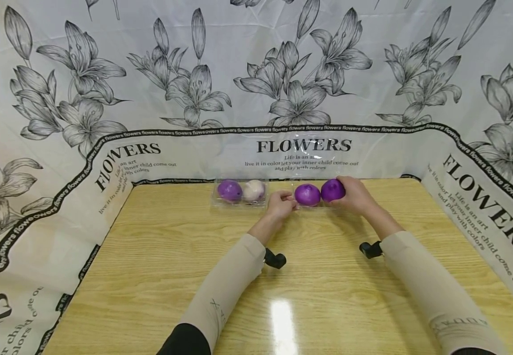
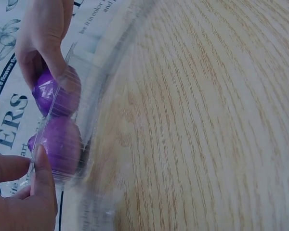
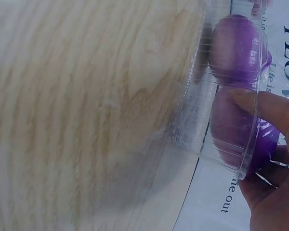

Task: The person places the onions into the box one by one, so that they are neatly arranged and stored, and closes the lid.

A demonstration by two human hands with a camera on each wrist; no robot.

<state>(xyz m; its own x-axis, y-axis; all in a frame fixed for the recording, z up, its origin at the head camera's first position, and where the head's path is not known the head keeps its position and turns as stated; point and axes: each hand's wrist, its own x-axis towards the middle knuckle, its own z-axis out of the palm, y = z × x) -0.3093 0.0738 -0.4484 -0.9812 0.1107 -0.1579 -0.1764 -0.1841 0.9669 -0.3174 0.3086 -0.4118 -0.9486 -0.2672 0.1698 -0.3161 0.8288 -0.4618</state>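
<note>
A clear plastic box (image 3: 189,127) with thin walls stands at the table's far edge, its clear lid raised at the back. Two round purple onions with pointed tips sit side by side in it, a left onion (image 1: 307,195) and a right onion (image 1: 332,189). My left hand (image 1: 281,204) pinches the box rim at its left end between thumb and fingers, beside the left onion. Reaching in from the other end, my right hand (image 1: 357,195) grips the right onion, thumb on one side and fingers round the other, as the right wrist view shows.
Left of my left hand, another clear plastic box (image 1: 239,203) holds a purple onion (image 1: 229,191) and a whitish round one (image 1: 254,191). A flower-printed cloth (image 1: 212,153) rises right behind the wooden table (image 1: 172,276). Black wrist mounts (image 1: 276,259) stick out from the sleeves.
</note>
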